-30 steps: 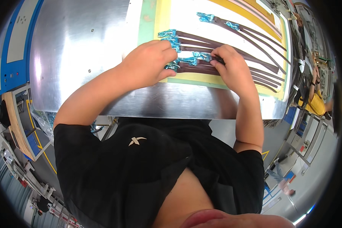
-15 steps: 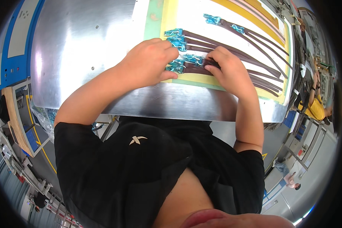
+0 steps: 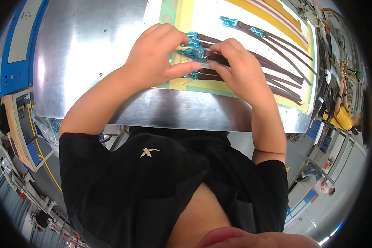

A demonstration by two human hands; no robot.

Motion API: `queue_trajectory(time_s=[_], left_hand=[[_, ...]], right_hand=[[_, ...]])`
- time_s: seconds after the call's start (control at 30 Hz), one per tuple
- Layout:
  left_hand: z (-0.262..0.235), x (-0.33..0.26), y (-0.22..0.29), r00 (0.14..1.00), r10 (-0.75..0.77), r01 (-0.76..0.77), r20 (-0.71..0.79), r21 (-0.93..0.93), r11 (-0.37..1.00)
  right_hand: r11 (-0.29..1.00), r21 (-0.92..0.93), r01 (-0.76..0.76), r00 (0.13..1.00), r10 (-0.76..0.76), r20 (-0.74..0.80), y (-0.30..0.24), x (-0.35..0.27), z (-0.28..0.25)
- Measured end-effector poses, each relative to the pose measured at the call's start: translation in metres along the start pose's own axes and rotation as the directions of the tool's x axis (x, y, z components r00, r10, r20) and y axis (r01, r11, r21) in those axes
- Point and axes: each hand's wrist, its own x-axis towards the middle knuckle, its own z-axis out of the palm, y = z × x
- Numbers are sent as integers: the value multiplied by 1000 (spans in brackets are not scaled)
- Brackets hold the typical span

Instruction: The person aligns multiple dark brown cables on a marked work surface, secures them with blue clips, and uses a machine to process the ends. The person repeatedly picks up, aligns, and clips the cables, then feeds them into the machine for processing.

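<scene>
Several narrow dark brown straps (image 3: 279, 65) lie side by side on the white board, their ends fitted with metal clasps wrapped in blue film. My right hand (image 3: 243, 71) pinches one brown strap (image 3: 217, 58) close behind its blue-wrapped clasp (image 3: 193, 53). Around that clasp my left hand (image 3: 155, 53) is spread, index finger on the far side and thumb on the near side; it grips nothing that I can see. A nearer clasp (image 3: 193, 75) shows partly below my left thumb. Farther back lie two more blue-wrapped clasps (image 3: 229, 22) on straps.
The white board has yellow and green tape borders (image 3: 168, 18) and rests on a shiny metal table (image 3: 82, 62). Yellow and pink strips (image 3: 273, 18) lie at its far side. A blue cabinet (image 3: 18, 49) stands at left. Someone in yellow (image 3: 343, 119) is at right.
My right hand has carried the held strap and clasp away from me and slightly left. My left hand has shifted farther from me, with thumb and fingers wider apart.
</scene>
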Motion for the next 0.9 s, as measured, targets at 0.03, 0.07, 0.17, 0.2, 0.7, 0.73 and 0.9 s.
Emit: queue_trajectory(time_s=[0.03, 0.07, 0.17, 0.2, 0.7, 0.73, 0.9], left_hand=[[4, -4, -1, 1000, -11, 11, 20, 12, 1000], [7, -5, -1, 999, -23, 22, 40, 23, 999], [12, -4, 2, 994, -36, 34, 108, 14, 999], [12, -5, 1, 990, -34, 31, 139, 22, 999], [21, 2, 8, 966, -39, 34, 255, 26, 999], [20, 1, 8, 969, -44, 41, 244, 17, 999], [18, -3, 6, 974, -114, 97, 198, 90, 991]], right_hand=[[999, -51, -18, 1000, 19, 4, 1, 0, 0], [997, -65, -33, 999, 35, 22, 3, -1, -3], [994, -88, -66, 995, 72, 63, 12, -11, -11], [994, -83, -70, 995, 76, 68, 14, -14, -10], [995, -94, 33, 999, -36, -30, 11, -18, 7], [996, -88, 26, 999, -30, -40, 10, -18, 7], [989, -112, -100, 995, 96, -40, 14, -18, 4]])
